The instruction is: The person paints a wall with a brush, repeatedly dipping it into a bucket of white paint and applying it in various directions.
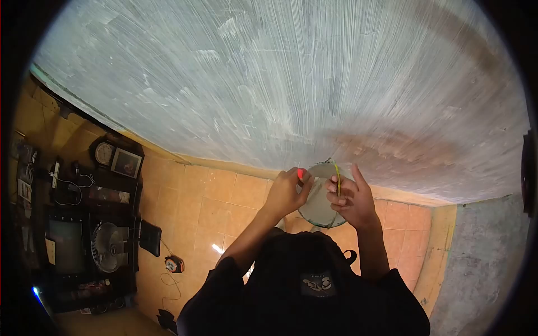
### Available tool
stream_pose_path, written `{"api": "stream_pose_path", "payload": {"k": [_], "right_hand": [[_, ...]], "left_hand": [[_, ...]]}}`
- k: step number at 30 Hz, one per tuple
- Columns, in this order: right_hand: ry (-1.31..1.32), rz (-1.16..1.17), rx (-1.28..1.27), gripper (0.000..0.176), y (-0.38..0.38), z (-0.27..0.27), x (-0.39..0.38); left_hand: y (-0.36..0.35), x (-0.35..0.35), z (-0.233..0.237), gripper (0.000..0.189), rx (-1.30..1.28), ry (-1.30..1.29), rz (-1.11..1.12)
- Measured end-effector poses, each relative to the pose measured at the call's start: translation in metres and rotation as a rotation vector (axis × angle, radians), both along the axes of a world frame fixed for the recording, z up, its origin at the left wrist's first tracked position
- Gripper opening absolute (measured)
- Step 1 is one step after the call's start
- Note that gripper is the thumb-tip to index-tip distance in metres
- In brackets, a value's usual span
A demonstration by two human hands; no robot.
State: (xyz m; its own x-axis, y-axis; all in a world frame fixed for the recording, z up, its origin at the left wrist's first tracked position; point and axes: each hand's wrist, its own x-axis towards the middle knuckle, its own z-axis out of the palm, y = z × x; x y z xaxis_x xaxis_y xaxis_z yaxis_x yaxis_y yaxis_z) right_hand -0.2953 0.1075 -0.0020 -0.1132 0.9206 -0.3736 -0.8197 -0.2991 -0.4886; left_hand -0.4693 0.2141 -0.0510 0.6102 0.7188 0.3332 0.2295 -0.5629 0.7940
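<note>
My left hand (286, 193) is closed around a small object with a red tip (300, 173), held against the left edge of a round grey disc (318, 210). My right hand (350, 199) pinches a thin yellow-green strand (337, 175) that runs across the disc's right side, with its index finger stretched upward. The disc sits where the grey plastered surface (291, 78) meets the orange tiles. Both hands touch the disc, and its middle shows between them. A black garment with a small logo (316, 283) covers the lower part of the view.
Orange tiles (202, 207) spread to the left. A dark cabinet (73, 246) at far left holds a television, a fan (109, 246), a clock (104, 153) and a framed picture (126, 163). Cables and a small device (174, 264) lie on the tiles. A rough grey wall (482, 263) stands at right.
</note>
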Motion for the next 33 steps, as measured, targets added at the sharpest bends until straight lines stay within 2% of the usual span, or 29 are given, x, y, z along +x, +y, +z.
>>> {"api": "stream_pose_path", "payload": {"k": [8,10,19,29,31,33], "right_hand": [[-0.028,0.004,0.011,0.061,0.001,0.008,-0.004],[-0.021,0.007,0.015,0.061,0.001,0.007,-0.004],[-0.016,0.013,0.035,0.06,-0.002,0.005,-0.004],[-0.01,-0.011,-0.019,0.058,-0.003,0.004,-0.005],[-0.01,-0.024,-0.032,0.057,-0.003,0.005,-0.007],[-0.012,-0.04,-0.041,0.056,-0.004,0.005,-0.007]], "left_hand": [[0.0,0.007,-0.009,0.009,0.11,0.087,-0.015],[-0.001,0.009,-0.011,0.008,0.242,0.156,0.022],[-0.003,0.009,-0.021,0.009,0.244,0.197,0.028],[-0.005,0.007,-0.009,0.008,0.178,0.123,0.043],[-0.006,0.01,-0.008,0.012,0.298,0.045,0.04],[-0.009,0.01,-0.008,0.014,0.314,0.067,0.023]]}}
